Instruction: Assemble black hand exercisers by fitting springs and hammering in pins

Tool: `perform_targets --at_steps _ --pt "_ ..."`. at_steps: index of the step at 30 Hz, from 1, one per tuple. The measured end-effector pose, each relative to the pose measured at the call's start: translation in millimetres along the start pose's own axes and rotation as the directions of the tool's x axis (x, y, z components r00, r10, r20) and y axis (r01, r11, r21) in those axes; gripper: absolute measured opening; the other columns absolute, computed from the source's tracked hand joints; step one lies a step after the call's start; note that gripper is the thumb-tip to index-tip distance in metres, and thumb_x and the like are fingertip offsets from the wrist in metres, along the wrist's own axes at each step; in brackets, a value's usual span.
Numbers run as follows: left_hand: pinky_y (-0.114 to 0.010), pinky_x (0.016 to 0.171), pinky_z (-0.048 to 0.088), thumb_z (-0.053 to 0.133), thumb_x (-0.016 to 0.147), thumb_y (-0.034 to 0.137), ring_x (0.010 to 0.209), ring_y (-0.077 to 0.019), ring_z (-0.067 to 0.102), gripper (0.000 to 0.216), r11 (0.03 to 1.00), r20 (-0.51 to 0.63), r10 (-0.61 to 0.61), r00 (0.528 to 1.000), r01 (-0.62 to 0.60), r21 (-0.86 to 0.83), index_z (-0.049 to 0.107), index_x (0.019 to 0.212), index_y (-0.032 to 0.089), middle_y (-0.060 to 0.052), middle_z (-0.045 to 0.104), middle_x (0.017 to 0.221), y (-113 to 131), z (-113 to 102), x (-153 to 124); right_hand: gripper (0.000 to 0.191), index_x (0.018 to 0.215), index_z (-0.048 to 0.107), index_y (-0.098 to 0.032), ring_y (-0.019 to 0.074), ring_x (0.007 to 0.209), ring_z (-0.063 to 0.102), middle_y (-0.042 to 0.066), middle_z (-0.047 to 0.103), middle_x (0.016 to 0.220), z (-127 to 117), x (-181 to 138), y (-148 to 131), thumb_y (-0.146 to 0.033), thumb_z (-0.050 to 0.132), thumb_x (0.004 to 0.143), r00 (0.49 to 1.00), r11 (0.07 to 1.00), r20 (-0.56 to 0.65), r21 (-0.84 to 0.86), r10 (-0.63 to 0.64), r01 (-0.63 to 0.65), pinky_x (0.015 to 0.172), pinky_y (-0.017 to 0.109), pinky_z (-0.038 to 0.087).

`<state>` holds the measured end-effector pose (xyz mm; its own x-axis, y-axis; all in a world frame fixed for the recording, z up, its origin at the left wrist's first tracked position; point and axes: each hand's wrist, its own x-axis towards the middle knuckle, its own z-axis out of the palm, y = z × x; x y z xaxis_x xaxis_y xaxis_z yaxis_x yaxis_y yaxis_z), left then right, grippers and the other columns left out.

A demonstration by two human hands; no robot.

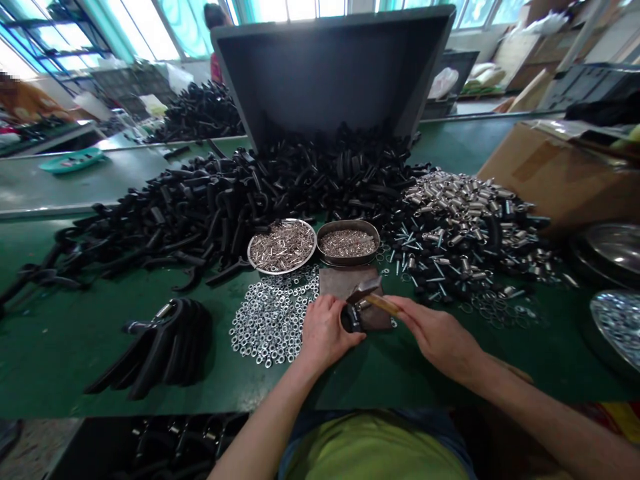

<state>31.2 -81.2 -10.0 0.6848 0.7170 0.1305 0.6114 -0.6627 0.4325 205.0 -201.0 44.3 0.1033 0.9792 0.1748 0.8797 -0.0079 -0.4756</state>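
My right hand (440, 337) grips the wooden handle of a hammer (367, 288), its metal head just above a black plastic part (351, 319). Closed around that part is my left hand (326, 328), which steadies it on a flat metal plate (343, 281). Whether the hammer head touches the part I cannot tell. Loose metal nuts (270, 320) lie spread beside my left hand. Behind the plate stand a round dish of small metal pins (283, 246) and an oval tin of tiny metal pieces (349, 243).
Black plastic handles (210, 207) are heaped in front of a tilted grey bin (330, 73). Springs and screws (460, 227) pile up at right, near a cardboard box (565, 173) and a bowl of nuts (617, 327). Stacked handles (165, 347) lie at left. A person (30, 100) is at far left.
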Motion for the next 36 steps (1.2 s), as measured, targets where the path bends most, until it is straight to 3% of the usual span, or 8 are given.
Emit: perform_targets --at_steps 4,9,15,20,24,27,32,36 --pt "-0.038 0.084 0.041 0.078 0.056 0.047 0.095 -0.0256 0.053 0.056 1.000 0.006 -0.001 1.000 0.001 0.007 0.063 0.101 0.018 -0.006 0.060 0.098 -1 1 1 0.030 0.116 0.053 -0.022 0.0149 0.059 0.065 0.003 0.070 0.078 -5 -6 -4 -0.022 0.032 0.094 0.927 0.997 -0.372 0.036 -0.048 0.067 0.054 0.024 0.053" --pt "-0.037 0.082 0.042 0.078 0.055 0.049 0.093 -0.0250 0.053 0.055 1.000 0.011 0.004 1.000 -0.004 0.009 0.063 0.098 0.018 -0.006 0.060 0.097 -1 0 1 0.031 0.117 0.054 -0.023 0.0185 0.068 0.069 0.003 0.072 0.094 10 -6 10 -0.022 0.036 0.092 0.998 0.992 -0.037 -0.122 -0.044 0.040 0.058 0.028 0.055" --pt "-0.038 0.083 0.042 0.078 0.055 0.049 0.095 -0.0257 0.053 0.055 1.000 0.004 0.002 1.000 -0.002 0.012 0.063 0.097 0.018 -0.006 0.060 0.098 0 1 1 0.035 0.125 0.048 -0.019 0.0199 0.091 0.068 0.009 0.068 0.110 8 -6 5 -0.023 0.030 0.095 0.975 0.997 -0.224 -0.072 -0.016 -0.001 0.073 0.029 0.054" --pt "-0.039 0.084 0.043 0.078 0.056 0.050 0.094 -0.0258 0.053 0.056 0.999 0.010 0.008 1.000 -0.008 0.035 0.063 0.099 0.017 -0.007 0.059 0.097 0 2 0 0.035 0.121 0.054 -0.022 0.0229 0.067 0.069 0.006 0.073 0.090 23 -6 20 -0.027 0.032 0.094 0.985 0.966 0.100 -0.229 0.141 -0.115 0.054 0.031 0.051" --pt "-0.040 0.086 0.044 0.076 0.061 0.049 0.099 -0.0267 0.052 0.064 0.995 0.059 0.084 0.995 -0.087 0.053 0.057 0.113 0.018 -0.008 0.058 0.106 -7 -3 -5 0.036 0.121 0.053 -0.023 0.0211 0.078 0.069 0.004 0.072 0.094 14 -11 24 -0.030 0.027 0.096 0.969 0.968 0.019 -0.056 0.245 -0.243 0.063 0.029 0.051" --pt "-0.037 0.086 0.045 0.065 0.078 0.033 0.101 -0.0244 0.053 0.045 0.991 0.092 0.124 0.988 -0.129 0.043 0.054 0.119 0.019 -0.008 0.060 0.108 -14 -7 -10 0.035 0.119 0.053 -0.021 0.0200 0.079 0.069 0.005 0.071 0.094 1 -20 21 -0.030 0.029 0.096 0.960 0.961 -0.048 0.046 0.274 -0.272 0.064 0.027 0.050" --pt "-0.029 0.080 0.047 0.047 0.088 0.021 0.090 -0.0187 0.061 0.024 0.980 0.121 0.057 0.991 -0.032 -0.196 0.063 0.106 0.020 -0.006 0.067 0.097 -2 -5 0 0.034 0.116 0.056 -0.020 0.0182 0.071 0.068 0.004 0.071 0.086 -17 -29 16 -0.031 0.032 0.095 0.955 0.961 -0.119 0.078 0.272 -0.264 0.060 0.026 0.050" --pt "-0.025 0.067 0.047 0.047 0.088 0.029 0.064 -0.0146 0.063 0.023 0.922 0.285 -0.010 0.959 0.120 -0.369 0.066 0.101 0.022 -0.001 0.068 0.074 17 1 24 0.033 0.117 0.055 -0.019 0.0172 0.075 0.069 0.005 0.072 0.092 -31 -25 9 -0.030 0.032 0.096 0.959 0.975 -0.179 0.068 0.219 -0.210 0.062 0.024 0.051"
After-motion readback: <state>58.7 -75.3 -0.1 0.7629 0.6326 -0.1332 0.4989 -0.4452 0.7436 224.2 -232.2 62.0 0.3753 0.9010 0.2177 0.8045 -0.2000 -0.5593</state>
